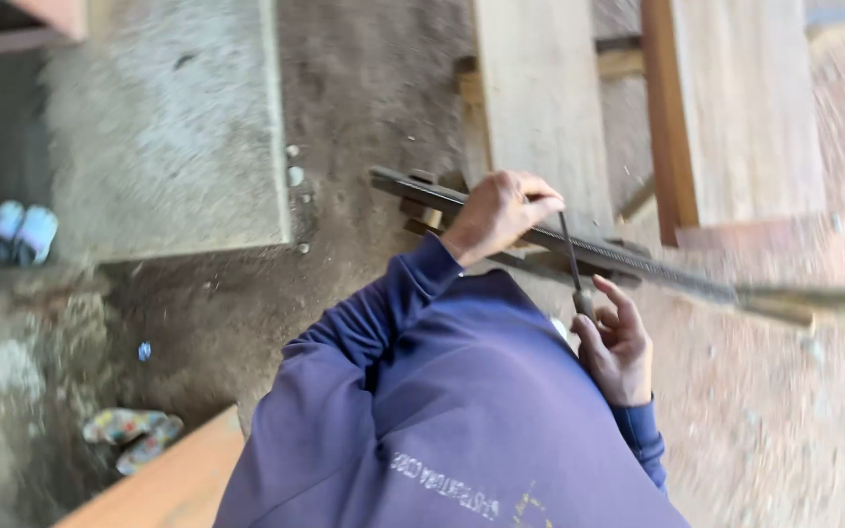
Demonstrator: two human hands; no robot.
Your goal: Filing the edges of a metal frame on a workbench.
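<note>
Steel file (571,256) spans both hands' grip across saw blade (638,262).

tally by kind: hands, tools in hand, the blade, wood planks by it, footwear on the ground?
Hands: 2, left hand and right hand
Thin file: 1, gripped at both ends
Long toothed blade: 1
Wood planks: 2, pale plank and reddish plank
Footwear pairs: 2, white pair and patterned pair
Total: 8

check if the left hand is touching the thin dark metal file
Touching. The head view shows the left hand with fingertips pressed on the upper tip of the thin dark metal file, which lies across the long dark saw blade.
</note>
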